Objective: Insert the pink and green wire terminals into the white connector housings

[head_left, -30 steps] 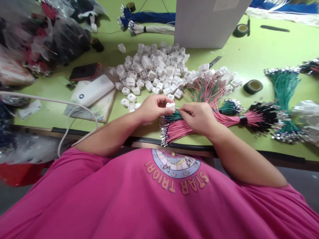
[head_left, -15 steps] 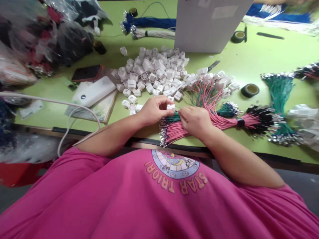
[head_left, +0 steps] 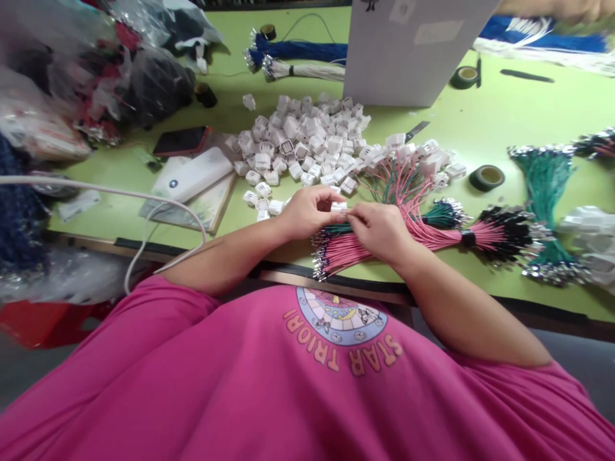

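Between thumb and fingers, my left hand [head_left: 306,212] pinches a small white plastic connector housing [head_left: 339,207]. My right hand [head_left: 379,232] is closed right beside it, its fingertips at the housing's right side; a thin wire end seems to be in them, mostly hidden. Under both hands lies a bundle of pink wires [head_left: 339,253] with metal terminals at the left end, and green wires [head_left: 336,229] along its upper edge. Behind the hands is a heap of white connector housings [head_left: 307,137]. Pink and green wires [head_left: 401,182] run from several housings at the heap's right.
A power bank [head_left: 202,176], a phone [head_left: 181,141] and a white cable [head_left: 96,186] are at left. A grey box [head_left: 403,57] stands at the back. Tape [head_left: 487,177], a blade [head_left: 417,131] and green wire bundles [head_left: 548,186] lie right. Another person's hand [head_left: 571,9] shows at top right.
The right fingertips have come up from the wire bundle to the right side of the housing. The left hand still holds the housing. The whole view has shifted slightly.
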`<action>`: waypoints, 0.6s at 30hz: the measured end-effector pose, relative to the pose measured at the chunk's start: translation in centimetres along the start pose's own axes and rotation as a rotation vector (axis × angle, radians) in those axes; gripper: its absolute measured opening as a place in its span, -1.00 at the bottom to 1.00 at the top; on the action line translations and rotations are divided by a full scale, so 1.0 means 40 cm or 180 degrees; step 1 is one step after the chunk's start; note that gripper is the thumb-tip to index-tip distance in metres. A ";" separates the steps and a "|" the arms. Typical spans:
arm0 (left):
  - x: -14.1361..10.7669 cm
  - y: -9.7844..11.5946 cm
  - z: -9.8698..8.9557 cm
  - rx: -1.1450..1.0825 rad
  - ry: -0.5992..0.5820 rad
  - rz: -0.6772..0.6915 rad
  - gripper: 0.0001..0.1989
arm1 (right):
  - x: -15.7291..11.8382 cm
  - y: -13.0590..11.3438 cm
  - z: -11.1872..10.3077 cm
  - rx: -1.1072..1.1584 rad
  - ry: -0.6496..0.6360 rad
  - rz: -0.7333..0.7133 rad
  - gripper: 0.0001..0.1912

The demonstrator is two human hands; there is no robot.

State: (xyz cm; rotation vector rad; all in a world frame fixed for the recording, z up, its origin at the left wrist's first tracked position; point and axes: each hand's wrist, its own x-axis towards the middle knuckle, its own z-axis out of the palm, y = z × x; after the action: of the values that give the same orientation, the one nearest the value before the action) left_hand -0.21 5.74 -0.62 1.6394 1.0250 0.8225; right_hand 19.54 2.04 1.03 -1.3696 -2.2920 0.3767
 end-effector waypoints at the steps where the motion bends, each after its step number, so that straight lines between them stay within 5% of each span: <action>1: 0.002 0.004 0.001 0.0032 0.0037 0.0039 -0.50 | 0.002 0.003 -0.004 0.0132 0.0055 0.0047 -0.79; 13: 0.008 0.025 0.002 0.0338 -0.0082 0.0248 -0.59 | 0.011 0.010 -0.015 0.0146 -0.0064 -0.0096 -0.80; 16: 0.012 0.042 -0.033 0.0697 -0.0180 0.0319 -0.67 | 0.014 0.022 -0.049 0.0277 0.0029 0.0001 -0.82; 18: 0.012 0.065 -0.091 0.1360 -0.0142 0.0203 -0.76 | 0.010 0.056 -0.091 0.0381 0.0487 0.0354 -0.82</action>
State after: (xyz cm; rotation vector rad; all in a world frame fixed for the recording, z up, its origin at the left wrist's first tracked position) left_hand -2.60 7.20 2.91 2.0491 1.1784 0.6315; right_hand 22.88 3.48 3.28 -1.4182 -2.0428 0.4220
